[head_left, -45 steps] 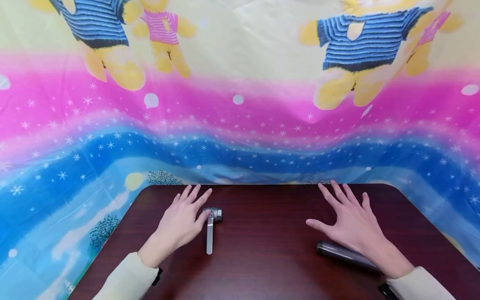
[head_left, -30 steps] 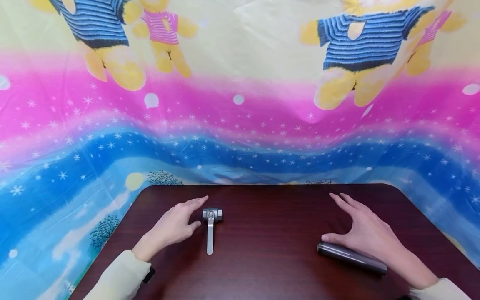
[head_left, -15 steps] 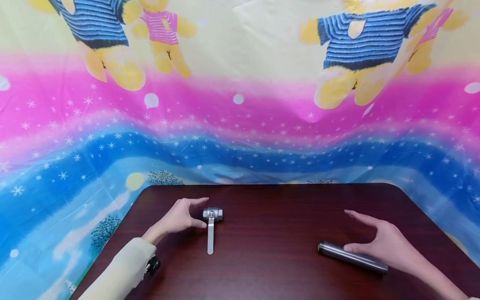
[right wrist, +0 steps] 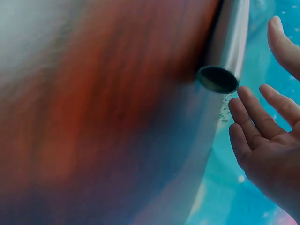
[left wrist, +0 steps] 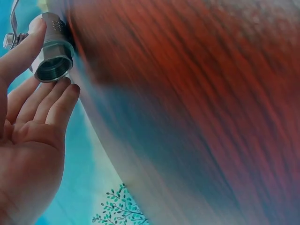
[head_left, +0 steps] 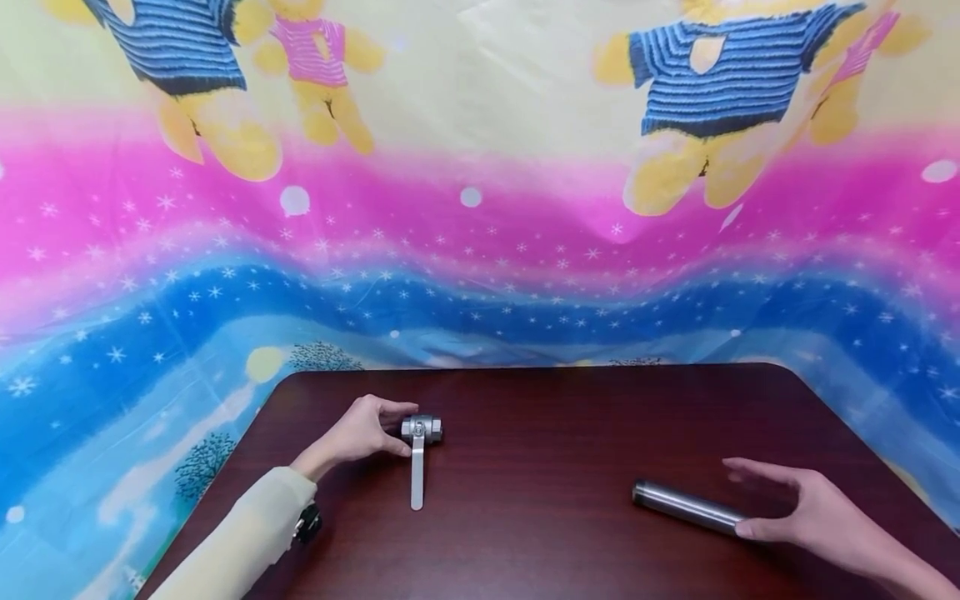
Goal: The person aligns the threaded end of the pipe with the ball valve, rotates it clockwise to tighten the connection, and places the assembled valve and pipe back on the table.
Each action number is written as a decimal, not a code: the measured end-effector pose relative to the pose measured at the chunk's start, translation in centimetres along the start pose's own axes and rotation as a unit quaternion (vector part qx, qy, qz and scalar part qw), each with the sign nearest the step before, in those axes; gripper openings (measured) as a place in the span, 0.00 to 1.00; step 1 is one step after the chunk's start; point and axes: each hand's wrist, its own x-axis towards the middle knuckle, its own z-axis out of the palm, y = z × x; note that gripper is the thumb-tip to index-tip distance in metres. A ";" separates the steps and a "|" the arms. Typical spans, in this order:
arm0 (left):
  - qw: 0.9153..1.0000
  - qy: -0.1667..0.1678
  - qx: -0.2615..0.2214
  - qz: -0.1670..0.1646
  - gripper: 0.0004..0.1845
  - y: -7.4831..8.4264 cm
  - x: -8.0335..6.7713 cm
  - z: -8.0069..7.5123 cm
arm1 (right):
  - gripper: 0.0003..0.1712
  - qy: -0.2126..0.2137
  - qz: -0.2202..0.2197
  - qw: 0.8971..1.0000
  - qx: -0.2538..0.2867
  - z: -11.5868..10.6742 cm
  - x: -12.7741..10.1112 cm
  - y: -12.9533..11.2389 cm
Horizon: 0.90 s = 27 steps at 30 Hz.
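Currently, the left hand (head_left: pixel 358 433), left of centre in the head view, reaches the left end of a metal valve (head_left: pixel 431 429), thumb and fingers parted on either side; whether they touch it I cannot tell. At lower right, the right hand (head_left: pixel 821 512) has thumb and fingers spread by the right end of a metal pipe (head_left: pixel 686 505). Valve and pipe lie on the dark red tabletop (head_left: pixel 540 475), well apart.
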 end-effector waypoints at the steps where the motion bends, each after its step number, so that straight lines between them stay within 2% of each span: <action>1: 1.000 0.001 -0.001 0.000 0.41 0.0 0.0 0.0 | 0.46 -0.009 0.009 1.000 0.009 -0.1 -0.1 0.2; 4: 1.000 0.002 -0.001 0.000 0.40 0.0 0.2 -0.1 | 0.45 -0.027 0.023 0.999 0.030 -0.2 -0.4 0.8; 14: 1.000 0.013 -0.008 -0.007 0.38 0.1 0.6 0.0 | 0.37 -0.028 0.025 0.999 0.036 0.1 -0.9 2.1; 21: 1.000 0.015 -0.007 -0.006 0.36 0.1 0.8 0.4 | 0.35 -0.044 0.061 0.997 0.006 0.1 -0.9 2.4; 27: 1.000 0.017 0.004 -0.014 0.36 0.1 0.9 0.5 | 0.35 -0.053 0.095 0.994 0.024 0.3 -0.9 2.6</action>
